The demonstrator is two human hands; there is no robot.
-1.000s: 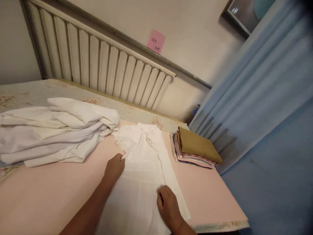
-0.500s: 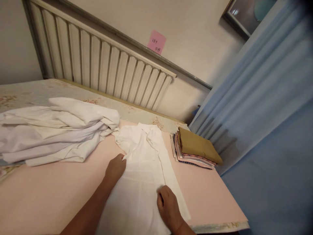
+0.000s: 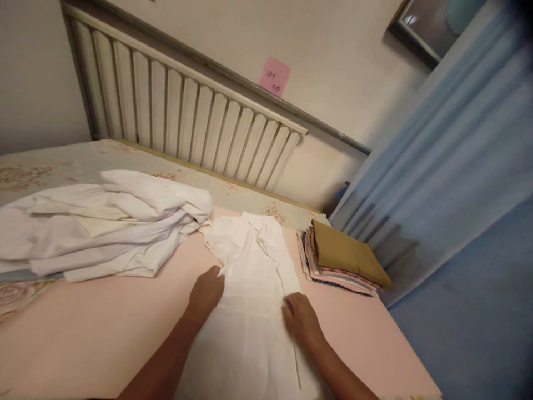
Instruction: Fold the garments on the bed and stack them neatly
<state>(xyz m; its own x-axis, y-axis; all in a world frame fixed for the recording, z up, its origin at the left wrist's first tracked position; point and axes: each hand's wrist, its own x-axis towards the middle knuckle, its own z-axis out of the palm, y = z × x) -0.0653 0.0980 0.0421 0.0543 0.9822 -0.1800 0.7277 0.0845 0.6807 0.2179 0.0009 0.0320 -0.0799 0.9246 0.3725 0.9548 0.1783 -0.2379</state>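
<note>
A long white collared garment (image 3: 250, 311) lies lengthwise before me, its collar at the far end and its lower end running out of view. One sleeve appears laid down along its right side. With closed fingers my left hand (image 3: 208, 291) pinches the garment's left edge, pulling small creases into the cloth there. My right hand (image 3: 303, 319) is on the right side, over the sleeve, with fingers curled in at the cloth's edge. Slight blur hides exactly what its fingertips grip.
A heap of crumpled white cloth (image 3: 125, 228) lies to the left. To the right is a stack of folded fabrics topped by a mustard-brown piece (image 3: 350, 253). Pink cloth (image 3: 137, 322) covers the table. Behind stands a radiator (image 3: 183, 111); a blue curtain (image 3: 458, 166) hangs at right.
My right hand has moved away from me and slightly right along the garment's right edge. My left hand keeps its pinch. The whole view has shifted a little.
</note>
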